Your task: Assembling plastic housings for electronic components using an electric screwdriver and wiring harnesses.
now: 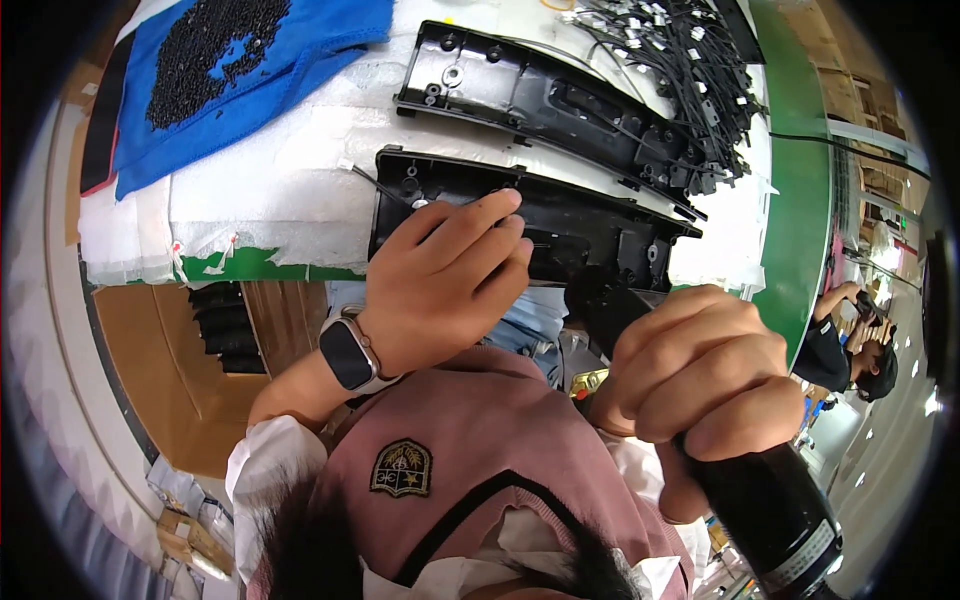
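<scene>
My left hand (440,285) lies over a long black plastic housing (590,225) near the table's front edge. Its fingers are bent and close together, with the fingertips inside the housing; anything beneath them is hidden. A short cable with a white plug pokes out at the housing's left end. My right hand (710,375) is wrapped round a black electric screwdriver (775,510), its front end pointing toward the housing's right part. Whether the tip touches anything does not show. A second, similar housing (530,90) lies just behind, parallel to the first.
A heap of black cables with white plugs (690,60) lies at the back right. Many small black screws (205,70) are spread on a blue cloth (310,65) at the back left. Below the table stands a cardboard box (150,350). Another person (840,350) works far right.
</scene>
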`<state>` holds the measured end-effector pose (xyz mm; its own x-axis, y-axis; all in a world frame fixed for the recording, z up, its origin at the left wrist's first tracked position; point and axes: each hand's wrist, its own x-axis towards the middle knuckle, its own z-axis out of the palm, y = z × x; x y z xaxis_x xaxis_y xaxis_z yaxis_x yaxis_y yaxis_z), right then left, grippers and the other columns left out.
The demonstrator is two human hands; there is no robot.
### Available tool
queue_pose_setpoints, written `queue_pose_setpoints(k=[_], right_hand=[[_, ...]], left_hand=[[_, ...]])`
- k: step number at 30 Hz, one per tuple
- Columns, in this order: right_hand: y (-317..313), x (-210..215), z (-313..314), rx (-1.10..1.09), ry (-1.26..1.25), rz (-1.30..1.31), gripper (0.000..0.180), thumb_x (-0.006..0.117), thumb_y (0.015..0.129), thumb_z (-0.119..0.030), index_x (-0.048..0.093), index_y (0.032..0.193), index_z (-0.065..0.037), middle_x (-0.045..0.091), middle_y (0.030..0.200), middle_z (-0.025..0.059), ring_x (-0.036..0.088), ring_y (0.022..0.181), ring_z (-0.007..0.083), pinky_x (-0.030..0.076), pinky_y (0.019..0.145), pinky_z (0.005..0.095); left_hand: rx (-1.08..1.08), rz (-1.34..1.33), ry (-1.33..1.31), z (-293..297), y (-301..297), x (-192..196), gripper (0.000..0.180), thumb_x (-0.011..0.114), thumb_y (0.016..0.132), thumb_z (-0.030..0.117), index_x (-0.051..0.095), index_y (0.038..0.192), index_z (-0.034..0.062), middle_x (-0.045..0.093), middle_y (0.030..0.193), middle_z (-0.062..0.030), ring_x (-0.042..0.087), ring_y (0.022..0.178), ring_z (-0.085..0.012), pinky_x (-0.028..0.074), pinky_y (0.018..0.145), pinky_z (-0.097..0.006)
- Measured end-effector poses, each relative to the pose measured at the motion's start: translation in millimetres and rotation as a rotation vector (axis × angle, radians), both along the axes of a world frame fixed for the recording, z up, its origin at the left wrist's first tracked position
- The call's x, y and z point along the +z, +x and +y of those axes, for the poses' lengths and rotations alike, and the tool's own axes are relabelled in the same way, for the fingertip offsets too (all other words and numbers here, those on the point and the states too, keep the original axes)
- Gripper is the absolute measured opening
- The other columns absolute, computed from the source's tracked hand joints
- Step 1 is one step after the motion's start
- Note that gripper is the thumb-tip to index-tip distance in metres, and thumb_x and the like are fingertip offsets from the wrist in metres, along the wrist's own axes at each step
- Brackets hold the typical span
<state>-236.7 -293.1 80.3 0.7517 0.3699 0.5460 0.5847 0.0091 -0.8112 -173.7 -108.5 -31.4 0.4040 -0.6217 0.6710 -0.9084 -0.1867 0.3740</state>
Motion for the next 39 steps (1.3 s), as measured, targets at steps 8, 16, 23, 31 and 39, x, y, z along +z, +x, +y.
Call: queue_pose_setpoints(k=[8, 16, 23, 31, 39], right_hand=[[-26.0, 11.6, -0.6, 0.16, 0.516, -0.237, 0.03, 0.08, 0.08, -0.012, 0.055, 0.091, 0.0, 0.06, 0.056, 0.0092, 0.056, 0.041, 0.0169, 0.044, 0.035, 0.0279], [-78.5, 15.2, -42.0, 0.058, 0.571, -0.23, 0.03, 0.078, 0.083, -0.015, 0.055, 0.094, 0.001, 0.059, 0.058, 0.0138, 0.058, 0.045, 0.0234, 0.046, 0.04, 0.0352], [-89.1, -12.9, -82.8, -0.622, 0.49, 0.063, 0.055, 0.081, 0.074, -0.017, 0.048, 0.114, 0.001, 0.058, 0.067, 0.0068, 0.055, 0.051, 0.0161, 0.045, 0.048, 0.0258], [-48.5, -65.4, -195.9, -1.798, -1.223, 0.598, 0.055, 0.074, 0.075, -0.025, 0.056, 0.125, -0.011, 0.068, 0.089, 0.015, 0.064, 0.073, 0.0385, 0.053, 0.073, 0.0462], [-27.9, -16.4, -147.5, -1.716, -1.306, -0.132, 0.05, 0.072, 0.082, -0.03, 0.059, 0.127, -0.015, 0.056, 0.121, 0.0151, 0.053, 0.116, 0.0341, 0.045, 0.095, 0.0445]], left_hand=[[-0.073, -0.088, 0.085, 14.7, -5.6, 22.2, 0.025, 0.066, 0.068, 0.004, 0.067, 0.092, -0.0037, 0.064, 0.095, -0.0114, 0.064, 0.097, -0.0265, 0.049, 0.074, -0.037], [-0.103, 0.009, 0.076, -36.5, 51.4, 71.1, 0.024, 0.079, 0.063, 0.004, 0.067, 0.083, -0.0013, 0.065, 0.089, -0.0116, 0.062, 0.09, -0.0307, 0.052, 0.075, -0.038], [-0.034, -0.004, 0.245, -54.6, 91.1, 80.5, 0.032, 0.075, 0.077, 0.025, 0.069, 0.099, 0.0015, 0.065, 0.092, -0.0115, 0.059, 0.09, -0.0287, 0.049, 0.076, -0.037], [0.077, -0.054, 0.459, -33.8, 52.0, 74.4, 0.048, 0.078, 0.071, 0.019, 0.058, 0.112, 0.0043, 0.056, 0.102, -0.0095, 0.057, 0.097, -0.0282, 0.041, 0.085, -0.041], [-0.017, 0.044, 0.455, -19.6, 43.6, 66.8, 0.029, 0.07, 0.062, 0.02, 0.056, 0.084, 0.0072, 0.063, 0.07, -0.006, 0.067, 0.069, -0.0253, 0.051, 0.055, -0.04]])
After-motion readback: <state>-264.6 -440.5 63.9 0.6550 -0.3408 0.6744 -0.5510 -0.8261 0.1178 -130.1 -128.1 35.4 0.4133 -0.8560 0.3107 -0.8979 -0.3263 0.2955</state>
